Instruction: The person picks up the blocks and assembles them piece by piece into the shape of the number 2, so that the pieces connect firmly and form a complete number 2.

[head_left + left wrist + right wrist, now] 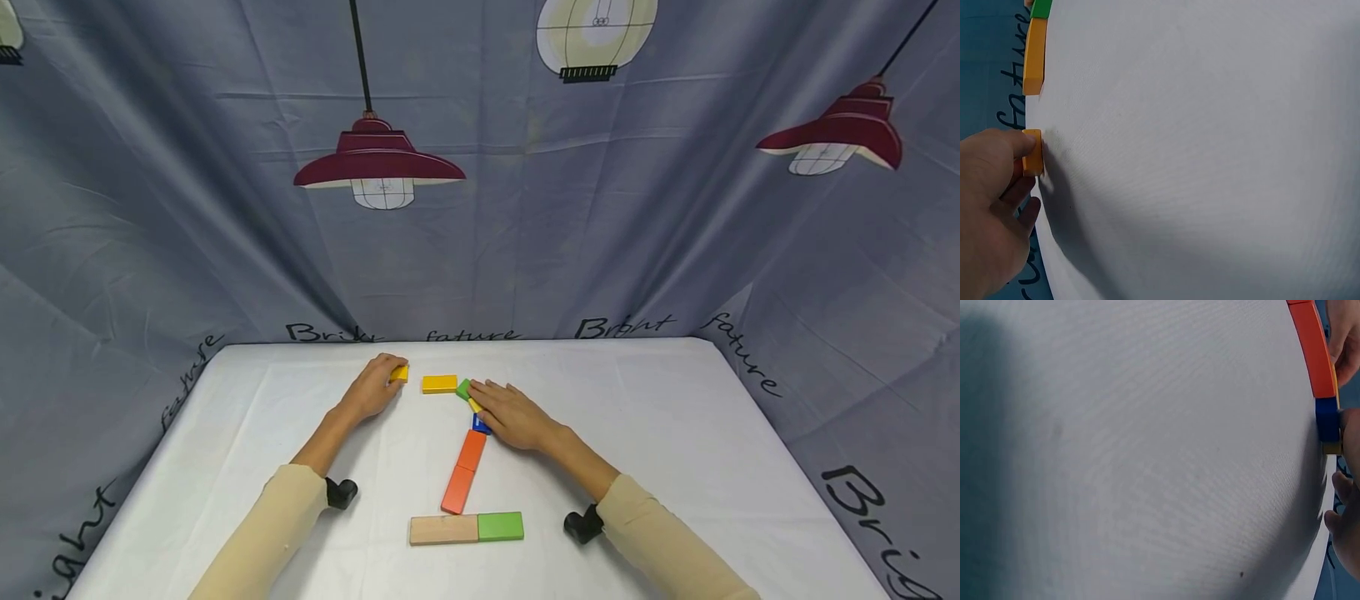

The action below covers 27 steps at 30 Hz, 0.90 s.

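My left hand [369, 392] pinches a small yellow block [1033, 153] between thumb and fingers near the table's far edge. A little to its right lies a longer yellow block [439, 384]. Touching that one's right end is a small green block [462, 389]. My right hand [517, 417] reaches over the chain's bend with its fingers extended, partly covering the green block, a narrow yellow block [475, 405] and a blue block [482, 424]. In the right wrist view its thumb is beside the blue block [1327, 420]; whether they touch is unclear.
Two orange-red blocks [471, 451] run end to end from the blue block toward the near side. Below them lie a plain wooden block [444, 530] and a green block [500, 527], joined in a row. White cloth covers the table [637, 400]; a grey printed curtain [480, 250] hangs behind.
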Each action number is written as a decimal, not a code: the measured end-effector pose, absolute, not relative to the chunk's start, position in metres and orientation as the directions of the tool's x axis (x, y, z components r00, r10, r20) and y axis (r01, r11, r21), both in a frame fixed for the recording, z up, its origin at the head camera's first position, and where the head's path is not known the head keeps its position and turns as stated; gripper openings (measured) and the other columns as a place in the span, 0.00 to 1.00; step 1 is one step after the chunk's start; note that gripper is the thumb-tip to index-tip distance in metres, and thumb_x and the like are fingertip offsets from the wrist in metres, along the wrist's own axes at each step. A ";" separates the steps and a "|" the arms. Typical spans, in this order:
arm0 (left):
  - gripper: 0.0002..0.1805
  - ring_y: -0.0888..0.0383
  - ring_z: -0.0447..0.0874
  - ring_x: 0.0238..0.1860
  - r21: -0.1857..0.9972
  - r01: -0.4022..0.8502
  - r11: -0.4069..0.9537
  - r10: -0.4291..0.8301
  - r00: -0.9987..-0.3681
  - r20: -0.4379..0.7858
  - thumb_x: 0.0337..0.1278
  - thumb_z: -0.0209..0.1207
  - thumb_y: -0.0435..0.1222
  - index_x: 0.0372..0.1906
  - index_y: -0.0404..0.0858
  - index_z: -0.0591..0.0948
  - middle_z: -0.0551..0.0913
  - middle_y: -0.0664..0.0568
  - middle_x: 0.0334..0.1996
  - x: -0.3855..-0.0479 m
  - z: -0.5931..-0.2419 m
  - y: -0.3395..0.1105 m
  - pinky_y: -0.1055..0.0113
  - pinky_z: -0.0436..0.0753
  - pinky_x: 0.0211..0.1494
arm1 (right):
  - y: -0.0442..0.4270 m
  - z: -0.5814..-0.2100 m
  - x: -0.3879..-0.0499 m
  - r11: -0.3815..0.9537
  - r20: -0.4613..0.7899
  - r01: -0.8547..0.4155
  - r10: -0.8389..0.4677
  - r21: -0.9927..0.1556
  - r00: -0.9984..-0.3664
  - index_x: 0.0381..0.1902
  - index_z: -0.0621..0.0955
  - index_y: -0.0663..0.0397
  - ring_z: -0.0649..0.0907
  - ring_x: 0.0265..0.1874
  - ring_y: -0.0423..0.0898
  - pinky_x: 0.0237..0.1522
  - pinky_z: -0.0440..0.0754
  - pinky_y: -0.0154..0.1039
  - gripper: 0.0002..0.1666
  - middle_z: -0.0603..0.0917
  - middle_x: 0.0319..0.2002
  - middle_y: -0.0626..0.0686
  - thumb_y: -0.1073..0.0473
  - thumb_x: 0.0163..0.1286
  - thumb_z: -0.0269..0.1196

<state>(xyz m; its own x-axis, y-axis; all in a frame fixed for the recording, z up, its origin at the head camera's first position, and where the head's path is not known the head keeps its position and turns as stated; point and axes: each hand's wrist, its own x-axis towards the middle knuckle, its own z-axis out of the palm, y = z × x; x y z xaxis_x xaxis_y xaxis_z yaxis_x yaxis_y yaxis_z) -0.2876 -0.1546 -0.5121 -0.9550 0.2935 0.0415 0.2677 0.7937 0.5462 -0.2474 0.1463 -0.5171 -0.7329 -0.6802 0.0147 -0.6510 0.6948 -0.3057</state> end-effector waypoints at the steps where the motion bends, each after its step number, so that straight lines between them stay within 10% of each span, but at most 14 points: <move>1: 0.22 0.42 0.70 0.65 0.548 0.274 0.791 0.297 -0.954 0.048 0.68 0.58 0.28 0.64 0.30 0.74 0.73 0.37 0.61 -0.288 -0.512 -0.155 0.49 0.68 0.69 | 0.146 -0.517 -0.248 0.695 0.013 -0.651 -0.680 -0.304 -0.733 0.78 0.60 0.55 0.59 0.75 0.55 0.73 0.54 0.58 0.31 0.59 0.77 0.53 0.50 0.82 0.45; 27: 0.20 0.44 0.72 0.62 0.583 0.314 0.749 0.340 -0.938 0.069 0.66 0.61 0.31 0.61 0.30 0.78 0.76 0.39 0.58 -0.273 -0.510 -0.142 0.50 0.70 0.67 | 0.147 -0.519 -0.250 0.690 0.010 -0.651 -0.684 -0.317 -0.730 0.78 0.60 0.54 0.61 0.74 0.55 0.71 0.56 0.60 0.31 0.59 0.77 0.53 0.51 0.82 0.46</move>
